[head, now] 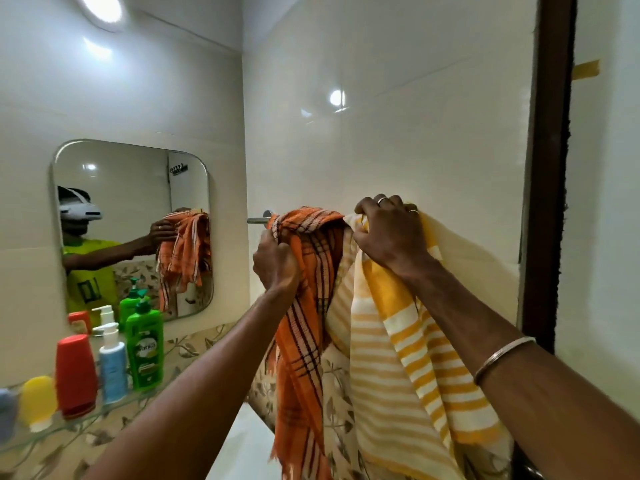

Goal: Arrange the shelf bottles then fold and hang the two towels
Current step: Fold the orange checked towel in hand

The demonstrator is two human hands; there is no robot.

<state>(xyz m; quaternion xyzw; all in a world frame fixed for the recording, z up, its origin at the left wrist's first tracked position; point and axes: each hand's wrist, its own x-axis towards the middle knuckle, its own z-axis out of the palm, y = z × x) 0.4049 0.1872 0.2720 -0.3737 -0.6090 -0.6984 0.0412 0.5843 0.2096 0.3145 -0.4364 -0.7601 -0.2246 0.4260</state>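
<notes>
Two towels hang bunched over a chrome towel bar (258, 220) on the tiled wall. An orange plaid towel (304, 327) hangs on the left part, and my left hand (275, 265) is clenched on its upper folds just below the bar. A yellow-and-white striped towel (394, 358) hangs to its right; my right hand (389, 230) grips its top at the bar. On a glass shelf (52, 433) at the lower left stand a green pump bottle (144, 348), a white-blue pump bottle (112, 367), a red bottle (75, 375) and a yellow bottle (37, 401).
A rounded mirror (114, 188) above the shelf reflects a person with a headset and the orange towel. A dark door frame (547, 168) rises right of the towels. A leaf-patterned tile band (194, 344) runs along the wall behind the shelf. A grey item (5, 414) sits at the shelf's left edge.
</notes>
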